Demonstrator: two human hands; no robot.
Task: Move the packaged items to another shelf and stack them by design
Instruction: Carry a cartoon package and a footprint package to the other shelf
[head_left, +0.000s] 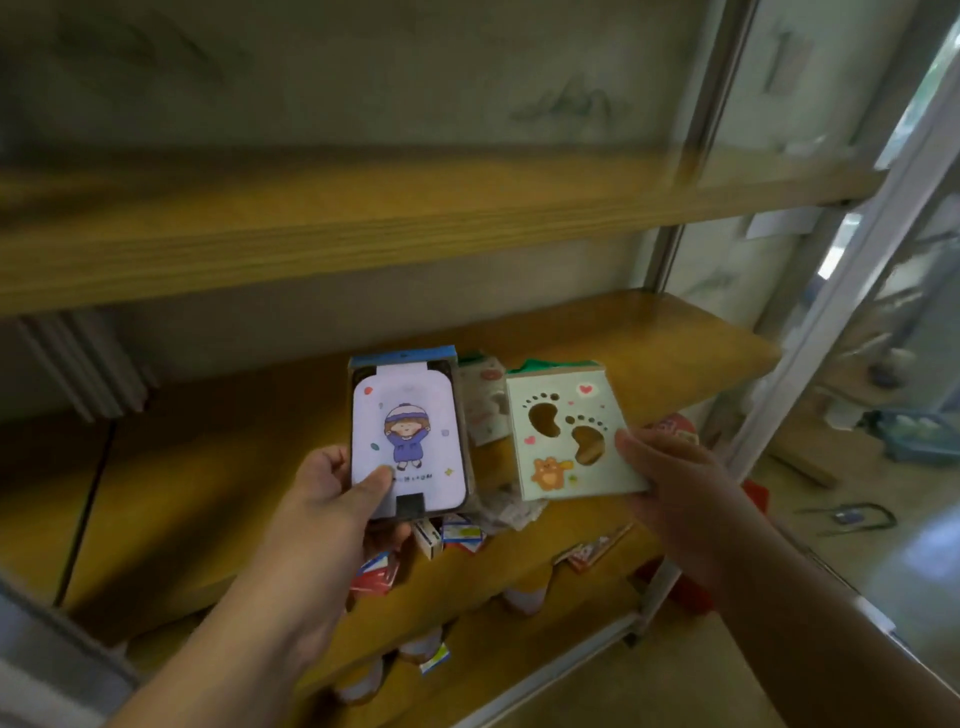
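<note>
My left hand (337, 493) grips a pack with a lilac card showing a cartoon child in a purple coat (408, 436), thumb on its lower front. My right hand (670, 478) holds a pale green pack with two footprint cut-outs and a small bear (563, 431), tilted to the right. Both packs hover above the middle wooden shelf (649, 332). Behind them, between the two, another pale footprint pack (483, 400) shows partly. The wooden shelf above (363, 228) is bare.
Small red, white and blue boxes (457, 535) lie at the shelf's front edge under my hands. Round tubs (415, 649) sit on the shelf below. A white metal upright (831, 322) frames the right side. A black cable (85, 509) hangs at the left.
</note>
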